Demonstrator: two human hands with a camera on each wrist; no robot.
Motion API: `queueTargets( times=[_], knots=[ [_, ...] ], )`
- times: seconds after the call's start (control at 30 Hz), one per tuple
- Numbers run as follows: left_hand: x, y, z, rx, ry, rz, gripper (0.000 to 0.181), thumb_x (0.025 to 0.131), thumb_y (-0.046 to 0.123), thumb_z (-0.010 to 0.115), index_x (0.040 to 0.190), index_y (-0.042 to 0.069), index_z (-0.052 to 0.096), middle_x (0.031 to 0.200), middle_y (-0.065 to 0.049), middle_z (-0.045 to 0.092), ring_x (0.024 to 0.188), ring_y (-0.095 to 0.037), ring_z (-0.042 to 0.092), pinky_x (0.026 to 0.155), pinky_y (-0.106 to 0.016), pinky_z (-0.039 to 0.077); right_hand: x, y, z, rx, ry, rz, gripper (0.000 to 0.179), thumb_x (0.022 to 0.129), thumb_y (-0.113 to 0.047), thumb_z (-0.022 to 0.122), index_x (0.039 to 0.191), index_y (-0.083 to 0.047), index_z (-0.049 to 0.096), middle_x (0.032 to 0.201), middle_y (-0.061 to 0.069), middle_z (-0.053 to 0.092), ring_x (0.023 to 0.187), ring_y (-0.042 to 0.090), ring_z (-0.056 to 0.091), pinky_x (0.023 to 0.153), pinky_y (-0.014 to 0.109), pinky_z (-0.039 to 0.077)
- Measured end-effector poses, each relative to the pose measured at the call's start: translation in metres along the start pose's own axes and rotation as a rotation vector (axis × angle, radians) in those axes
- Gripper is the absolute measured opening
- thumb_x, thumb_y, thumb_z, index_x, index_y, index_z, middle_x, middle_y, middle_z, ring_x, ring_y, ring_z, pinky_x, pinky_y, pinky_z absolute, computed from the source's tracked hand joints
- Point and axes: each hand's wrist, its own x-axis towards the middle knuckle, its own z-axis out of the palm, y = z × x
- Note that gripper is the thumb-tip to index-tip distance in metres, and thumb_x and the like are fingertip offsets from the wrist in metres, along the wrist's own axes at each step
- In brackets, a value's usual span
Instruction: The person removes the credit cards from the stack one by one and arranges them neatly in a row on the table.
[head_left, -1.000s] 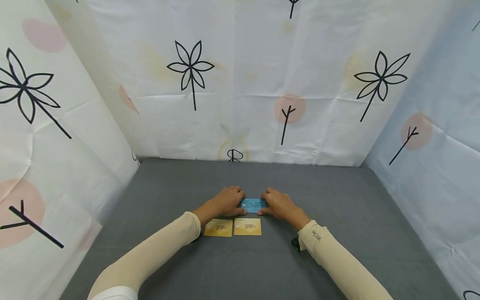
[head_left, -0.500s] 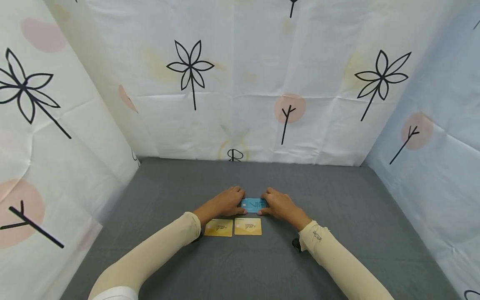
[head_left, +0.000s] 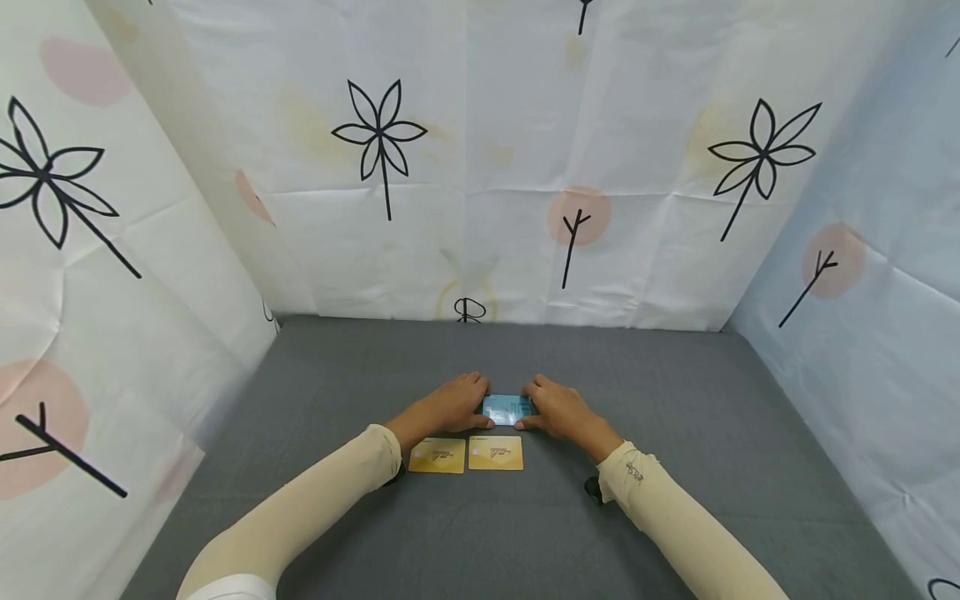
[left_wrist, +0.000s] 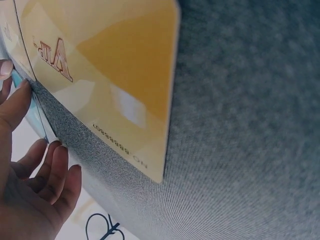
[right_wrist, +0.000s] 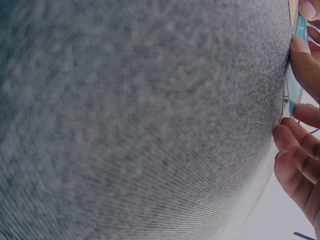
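A blue card [head_left: 507, 409] is held by its two short ends, just beyond a pair of yellow cards. My left hand [head_left: 453, 402] pinches its left end, thumb at the near edge and fingers at the far edge. At the other end my right hand [head_left: 561, 410] grips it the same way. Glare washes out the print on the blue card. Side by side on the cloth lie the left yellow card [head_left: 437, 456] and the right yellow card [head_left: 496, 453]. The left wrist view shows a yellow card [left_wrist: 125, 65] close up, with VIP lettering and a number.
Dark grey cloth [head_left: 675, 467] covers the table. White fabric with flower and twig drawings hangs as a back wall [head_left: 480, 150] and as side walls to the left [head_left: 150, 350] and right [head_left: 862, 358].
The blue card has tipped slightly between my hands, its far edge a little higher; its dark lettering, visible before, is lost in glare. Both hands and the yellow cards stay in place.
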Motion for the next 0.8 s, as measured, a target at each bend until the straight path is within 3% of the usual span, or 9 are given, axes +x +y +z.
queueTargets(
  times=[0.53,0.8],
  knots=[
    [0.0014,-0.0011,0.0032,0.025,0.045,0.025,0.050,0.090,0.045,0.075,0.119,0.009,0.057,0.112,-0.006,0.063,0.104,-0.020,0.062,0.088,-0.037,0.051,-0.0025,-0.0017,-0.0020,0.054,0.013,0.015,0.049,0.081,-0.044,0.081,0.111,-0.010,0.062,0.093,0.001,0.059,0.074,0.011,0.055,0.060,0.032,0.045],
    [0.0014,-0.0005,0.0045,0.067,0.054,0.031,0.050,0.090,0.046,0.074,0.119,0.008,0.058,0.111,-0.006,0.065,0.101,-0.020,0.063,0.086,-0.036,0.052,-0.0053,-0.0019,-0.0019,0.034,0.053,-0.033,0.048,0.082,-0.042,0.081,0.112,-0.009,0.063,0.092,0.000,0.060,0.074,0.010,0.054,0.059,0.030,0.043]
  ],
)
